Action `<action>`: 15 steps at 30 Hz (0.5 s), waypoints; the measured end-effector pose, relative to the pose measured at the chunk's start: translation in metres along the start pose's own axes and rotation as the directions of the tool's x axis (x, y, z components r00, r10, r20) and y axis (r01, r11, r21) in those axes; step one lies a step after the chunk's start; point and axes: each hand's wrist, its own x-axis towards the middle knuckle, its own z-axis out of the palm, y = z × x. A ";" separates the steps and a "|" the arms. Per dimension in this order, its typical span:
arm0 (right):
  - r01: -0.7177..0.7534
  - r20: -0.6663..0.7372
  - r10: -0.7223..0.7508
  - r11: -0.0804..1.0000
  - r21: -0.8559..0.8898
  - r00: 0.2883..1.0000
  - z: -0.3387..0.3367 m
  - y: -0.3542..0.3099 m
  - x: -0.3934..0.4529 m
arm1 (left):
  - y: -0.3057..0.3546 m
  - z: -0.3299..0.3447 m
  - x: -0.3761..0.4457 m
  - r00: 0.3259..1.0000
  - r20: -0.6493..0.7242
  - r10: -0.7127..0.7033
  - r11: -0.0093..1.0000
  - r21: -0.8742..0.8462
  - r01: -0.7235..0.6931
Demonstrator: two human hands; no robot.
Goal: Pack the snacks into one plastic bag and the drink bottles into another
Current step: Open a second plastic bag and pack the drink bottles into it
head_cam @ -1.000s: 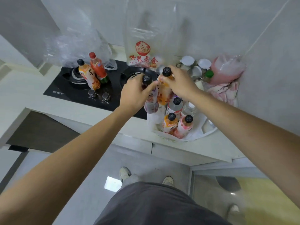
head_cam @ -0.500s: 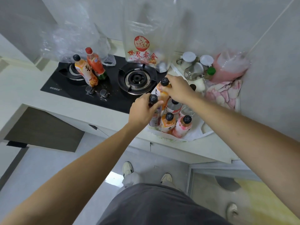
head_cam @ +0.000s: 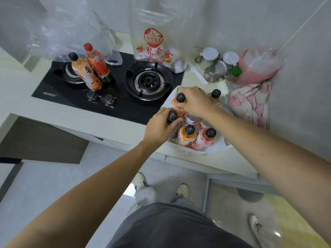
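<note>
A white plastic bag [head_cam: 216,149] lies open on the counter's right part and holds several upright drink bottles with black caps. My left hand [head_cam: 159,128] grips a dark bottle [head_cam: 172,115] by its neck at the bag's left side. My right hand [head_cam: 194,102] grips the neck of an orange bottle [head_cam: 176,104] just behind it. An orange bottle [head_cam: 186,135] and a pink bottle [head_cam: 206,138] stand in the bag's front. Two more bottles, an orange one [head_cam: 86,73] and a red one [head_cam: 95,62], stand on the hob [head_cam: 121,106].
A printed clear plastic bag [head_cam: 154,42] stands behind the right burner [head_cam: 147,80]. A crumpled clear bag [head_cam: 71,33] sits at the back left. Jars [head_cam: 215,67], a pink bag [head_cam: 256,67] and a pink cloth [head_cam: 250,104] crowd the right corner by the wall.
Both hands moved down and to the right with their bottles, from above the right burner into the white bag. The burner is now uncovered.
</note>
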 end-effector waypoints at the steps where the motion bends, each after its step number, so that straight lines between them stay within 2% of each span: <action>1: 0.000 -0.003 0.000 1.000 0.002 1.000 0.000 0.000 0.000 | -0.001 0.000 0.000 1.000 0.013 0.005 1.000 0.010 -0.005; 8: 0.039 -0.041 -0.036 0.997 0.065 0.999 0.001 0.000 -0.010 | -0.007 -0.006 -0.003 0.990 0.130 0.060 0.995 0.066 -0.069; 15: 0.089 -0.070 -0.083 0.992 0.087 0.994 0.001 0.003 -0.017 | -0.013 -0.012 -0.008 0.976 0.193 0.096 0.993 0.045 -0.107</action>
